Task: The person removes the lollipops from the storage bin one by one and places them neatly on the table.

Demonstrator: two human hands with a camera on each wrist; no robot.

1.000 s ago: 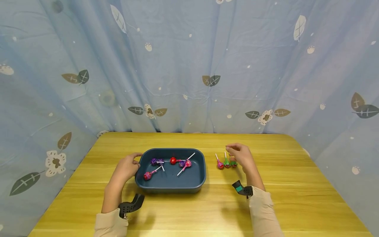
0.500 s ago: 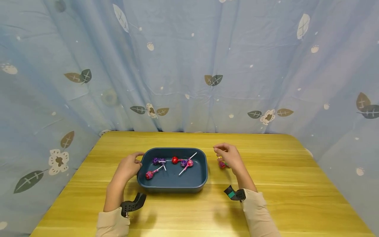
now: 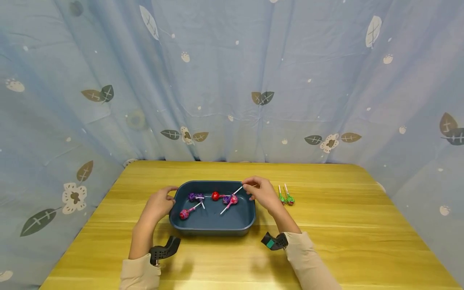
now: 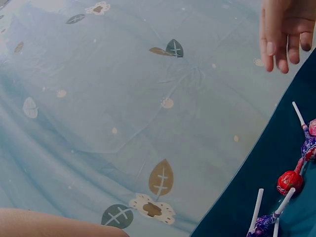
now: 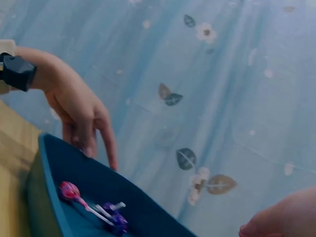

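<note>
Six lollipops (image 3: 215,196) sit in your tray (image 3: 210,232), wrappers (image 3: 184,214) too small to read; your left hand (image 3: 156,204) loosely touches its edge, your bent right hand (image 3: 264,193) pinches a white stick (image 3: 255,185)

No readable lettering anywhere.

One tray (image 3: 212,230) holds six lollipops (image 3: 234,199): three purple, two pink, one red. Two green lollipops (image 3: 290,200) lie on one table (image 3: 362,229). There are two hands (image 3: 157,204), two wrist cameras (image 3: 164,251), and one more stick (image 3: 255,185) at the right hand (image 3: 264,195).
</note>
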